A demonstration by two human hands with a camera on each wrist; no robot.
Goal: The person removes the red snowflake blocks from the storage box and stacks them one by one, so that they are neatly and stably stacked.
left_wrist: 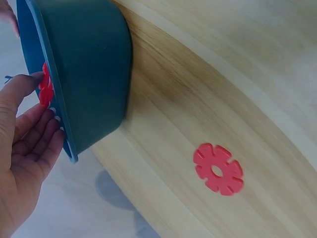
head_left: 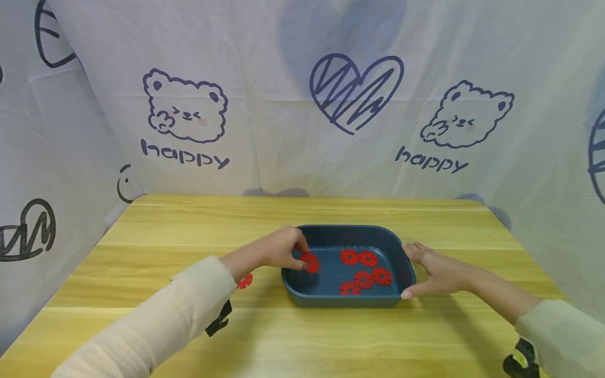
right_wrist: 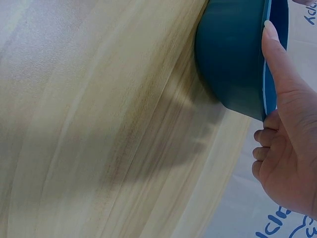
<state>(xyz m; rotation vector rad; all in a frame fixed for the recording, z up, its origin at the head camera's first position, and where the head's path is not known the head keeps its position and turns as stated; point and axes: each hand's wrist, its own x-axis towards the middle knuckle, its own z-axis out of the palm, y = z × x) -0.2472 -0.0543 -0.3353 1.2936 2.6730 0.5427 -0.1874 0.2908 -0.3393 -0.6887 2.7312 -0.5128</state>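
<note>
A dark blue plastic bin [head_left: 345,301] with rounded corners stands on the table, several red notched discs [head_left: 367,259] lying flat on its floor. Over the bin's left end reaches my left hand [head_left: 282,249], which pinches one red notched disc [head_left: 310,262] between thumb and fingers. The left wrist view shows this disc [left_wrist: 46,89] edge-on, just inside the rim. My right hand [head_left: 437,270] holds the bin's right end, its thumb [right_wrist: 277,54] along the rim and its fingers at the far corner. Another red notched disc [left_wrist: 218,169] lies on the table outside the bin, partly hidden by the left sleeve in the head view.
The light wood table [head_left: 189,220] ends at a white cloth backdrop [head_left: 264,105] with drawn bears and hearts. More cloth hangs at both sides. A dark strap piece [head_left: 219,320] shows under the left forearm, another [head_left: 521,359] under the right.
</note>
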